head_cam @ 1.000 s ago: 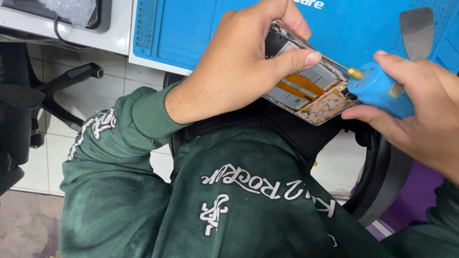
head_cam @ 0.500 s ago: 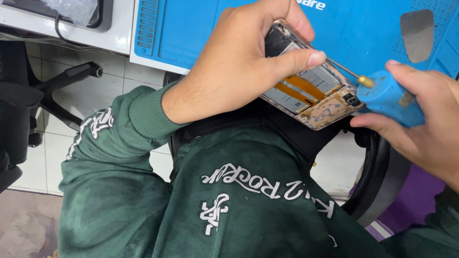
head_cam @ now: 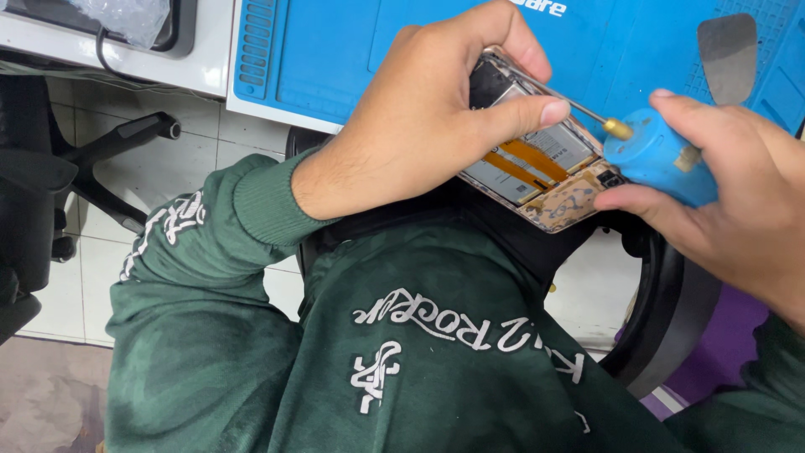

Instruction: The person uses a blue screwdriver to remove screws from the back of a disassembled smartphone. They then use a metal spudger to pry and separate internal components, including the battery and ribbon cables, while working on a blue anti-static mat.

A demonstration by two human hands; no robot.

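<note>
Head view: opened phone (head_cam: pixel 537 172) with back cover off, held above the lap, tilted, lower end toward the right. Gripped by left hand (head_cam: pixel 419 117), fingers curled over the top edge, thumb (head_cam: pixel 520 113) pressed across the exposed inside (firm pinch around the body, upper part of the phone hidden under the palm). Just below the thumb: orange flex strips (head_cam: pixel 524 164) over a pale battery, then a tan-brown board section (head_cam: pixel 574 201) at the lower end.

Right of the grip: blue screwdriver (head_cam: pixel 658 159), fat round handle, brass collar, thin metal shaft running up-left under the thumb tip toward the phone's upper part (tip contact point not visible). Held by right hand (head_cam: pixel 738 184), fingers wrapped and closed on the handle, index finger along the top.

Behind the grip: blue work mat (head_cam: pixel 335 50) on a white table (head_cam: pixel 193 80), grid ridges at its left edge. Grey flat spatula-like tool (head_cam: pixel 728 50) lying on the mat up right of the screwdriver, well apart from the phone.

Below the grip: green sweatshirt (head_cam: pixel 402 352) with white lettering, sleeve cuff at the left wrist. Black chair rim (head_cam: pixel 662 319) at lower right. Far left of the grip: black chair base (head_cam: pixel 126 138) on pale floor tiles; clear plastic bag (head_cam: pixel 117 17) and a black cable at the table's top-left corner.
</note>
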